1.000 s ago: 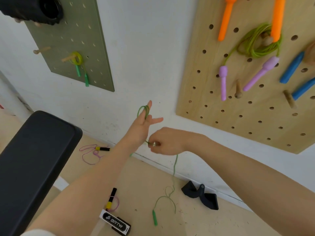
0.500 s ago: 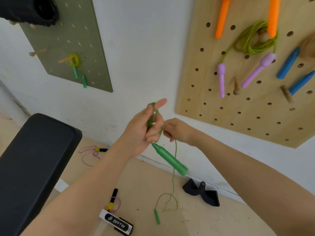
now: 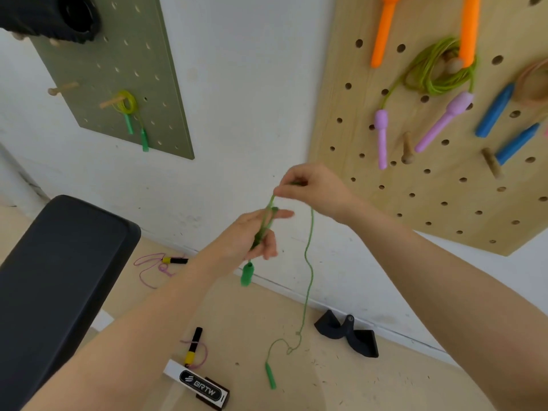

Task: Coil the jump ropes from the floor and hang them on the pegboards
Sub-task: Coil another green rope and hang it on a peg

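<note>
Head view, single cam.
L hand (image 3: 252,232): raised mid-frame, fingers mostly straight, green rope (image 3: 308,280) looped over them; thumb folded in against the strands, so holding the coil.
R hand (image 3: 311,188): just above and right of L hand, fingertips pinching the same rope at its top; narrow pinch grip.
Rope path: from R pinch drops in a wavy line to the floor (image 3: 370,381), ends in small loose loops.
Upper green handle (image 3: 246,273): dangles just below L hand, off the floor.
Lower green handle (image 3: 270,375): lies on floor, past the loops.
Wood pegboard (image 3: 444,203): right on wall; carries orange handles (image 3: 384,31), lime coil (image 3: 430,72) on a peg, purple handles (image 3: 382,137), blue handles (image 3: 495,114).
Green pegboard (image 3: 148,54): left on wall; small yellow-green coil w/ green handles (image 3: 130,114) on a wooden peg.
Pink rope w/ black-yellow handle (image 3: 175,260): on floor near wall, well left of the hands.
2nd black-yellow handle (image 3: 194,347): on floor, touching a box.
Box (image 3: 201,387): black-white, marked BRTW, on floor.
Black bench pad (image 3: 59,277): lower left, large.
Black object (image 3: 347,336): on floor by the wall base, right of the rope; kind unclear.
</note>
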The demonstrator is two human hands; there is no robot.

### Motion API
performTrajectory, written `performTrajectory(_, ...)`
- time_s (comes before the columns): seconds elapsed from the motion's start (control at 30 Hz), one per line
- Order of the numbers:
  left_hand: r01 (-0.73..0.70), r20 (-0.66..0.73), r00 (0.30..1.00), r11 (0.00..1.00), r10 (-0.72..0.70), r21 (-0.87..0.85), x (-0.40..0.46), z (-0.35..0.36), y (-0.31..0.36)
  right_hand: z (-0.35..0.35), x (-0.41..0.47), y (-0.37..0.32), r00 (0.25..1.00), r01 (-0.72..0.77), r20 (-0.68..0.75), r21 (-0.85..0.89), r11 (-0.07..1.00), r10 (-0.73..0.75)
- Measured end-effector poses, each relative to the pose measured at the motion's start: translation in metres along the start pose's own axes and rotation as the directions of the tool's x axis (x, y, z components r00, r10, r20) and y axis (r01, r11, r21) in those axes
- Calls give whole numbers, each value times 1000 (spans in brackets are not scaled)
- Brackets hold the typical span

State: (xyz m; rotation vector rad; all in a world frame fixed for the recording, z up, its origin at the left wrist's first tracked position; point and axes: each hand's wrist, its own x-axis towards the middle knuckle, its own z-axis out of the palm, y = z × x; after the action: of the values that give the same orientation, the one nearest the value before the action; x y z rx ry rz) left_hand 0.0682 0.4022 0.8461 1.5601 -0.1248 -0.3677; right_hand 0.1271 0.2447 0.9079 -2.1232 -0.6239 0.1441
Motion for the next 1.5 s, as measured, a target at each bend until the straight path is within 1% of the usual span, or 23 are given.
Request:
performTrajectory(0.03,-10,50,999,996,15,-93,-4,4,6,-3,1,6,997,-32,-63,50,998,35)
performTrajectory(0.1,-9,103,994,947,45,-321,-11,11,17,-3,0,18,992,-104,-63,116,988,111)
performTrajectory(0.17,-28,111,989,851,101,-524,-14,15,26,6,-3,32,985,-170,26,108,980,168)
performTrajectory(0.23,-82,37,990,766,137,-638,-11,15,31,17,-9,39,965,-239,131,81,968,228)
performTrajectory(0.3,-178,-103,984,763,145,-622,-3,13,31,27,-16,40,931,-286,249,46,957,266)
performTrajectory(0.37,-242,-266,958,808,110,-537,9,8,25,36,-23,32,874,-247,408,-96,964,265)
performTrajectory(0.47,-167,-414,910,918,4,-359,24,-9,5,41,-31,16,747,-204,595,-219,954,296)
performTrajectory(0.5,-102,-446,895,966,-15,-238,27,-16,-4,39,-33,11,743,-171,612,-216,961,270)
performTrajectory(0.57,39,-429,903,999,-19,38,29,-24,-20,28,-33,1,797,-77,585,-150,986,151)
performTrajectory(0.63,121,-250,965,979,-78,162,21,-22,-30,16,-31,-4,894,-53,446,11,999,42)
performTrajectory(0.67,135,-102,987,984,-123,118,16,-20,-31,10,-29,-4,946,-57,324,104,993,20)
performTrajectory(0.73,138,126,985,982,-122,-130,4,-11,-24,1,-23,3,999,-29,38,251,968,20)
performTrajectory(0.77,128,191,979,954,-77,-271,-1,-7,-17,0,-19,8,996,-19,-76,293,956,43)
performTrajectory(0.83,55,290,955,921,64,-386,-12,4,2,3,-14,20,976,-56,-183,313,948,118)
performTrajectory(0.9,-94,319,920,919,226,-382,-18,14,20,11,-13,31,978,-130,-126,257,957,167)
performTrajectory(1.0,-240,113,946,892,303,-384,-14,19,40,29,-22,38,983,-173,81,121,977,164)
performTrajectory(1.1,-263,-223,959,835,173,-484,6,12,42,40,-30,27,941,-192,279,-22,981,190)
performTrajectory(1.13,-237,-304,947,858,100,-456,14,6,38,42,-32,22,917,-157,354,-99,983,183)
performTrajectory(1.2,-119,-380,925,962,17,-245,25,-4,20,42,-34,15,870,-88,465,-183,979,165)
performTrajectory(1.27,-2,-360,933,1000,-9,-29,29,-7,2,37,-33,7,862,-37,490,-200,979,132)
performTrajectory(1.37,83,-280,960,977,-26,195,22,0,-12,26,-30,5,904,-32,418,-129,991,84)
performTrajectory(1.43,89,-164,984,983,-63,158,14,7,-16,21,-27,12,946,-82,314,-4,997,79)
performTrajectory(1.5,79,-22,997,996,-80,-48,4,12,-13,16,-26,20,978,-103,193,119,988,79)
